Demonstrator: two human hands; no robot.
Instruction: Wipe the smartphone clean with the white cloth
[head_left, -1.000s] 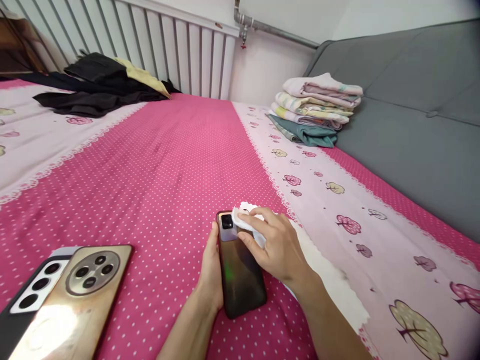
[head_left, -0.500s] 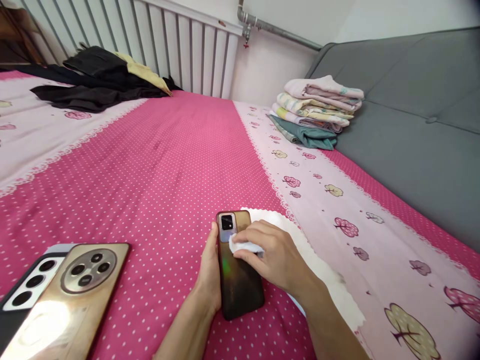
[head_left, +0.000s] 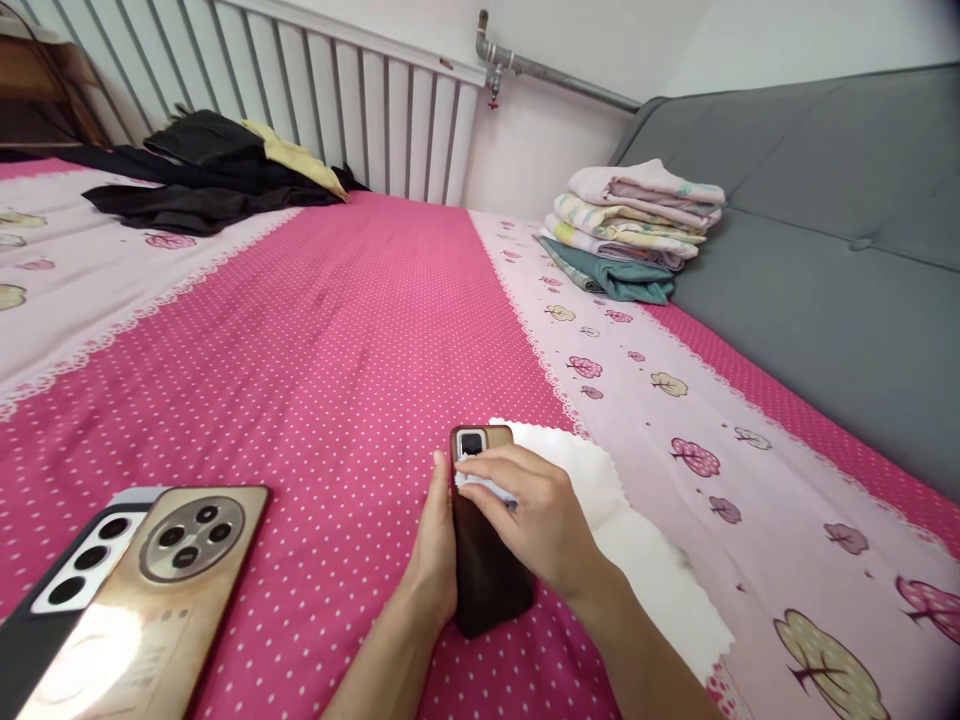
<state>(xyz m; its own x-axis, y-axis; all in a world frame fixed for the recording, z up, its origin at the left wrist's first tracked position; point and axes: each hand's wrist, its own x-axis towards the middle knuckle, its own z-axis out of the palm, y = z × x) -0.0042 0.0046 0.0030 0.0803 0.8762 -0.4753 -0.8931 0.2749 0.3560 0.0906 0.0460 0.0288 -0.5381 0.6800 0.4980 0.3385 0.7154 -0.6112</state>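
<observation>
A dark brown phone (head_left: 487,560) lies back up on the pink dotted bedsheet (head_left: 322,340), its camera block at the far end. My left hand (head_left: 436,545) grips the phone's left edge. My right hand (head_left: 534,515) is closed on a small white wipe (head_left: 480,487) and presses it on the phone's back just below the camera. A larger white cloth (head_left: 637,540) lies spread on the sheet under my right wrist, to the right of the phone.
Two more phones lie at the lower left: a gold one with a round camera ring (head_left: 150,590) over a white-and-black one (head_left: 67,590). Black clothes (head_left: 202,175) lie by the radiator. Folded laundry (head_left: 637,230) is stacked against the grey headboard (head_left: 825,250).
My right hand with the wipe slid from the phone's far end down past the camera, then back up close to it. The phone and left hand shifted slightly right.
</observation>
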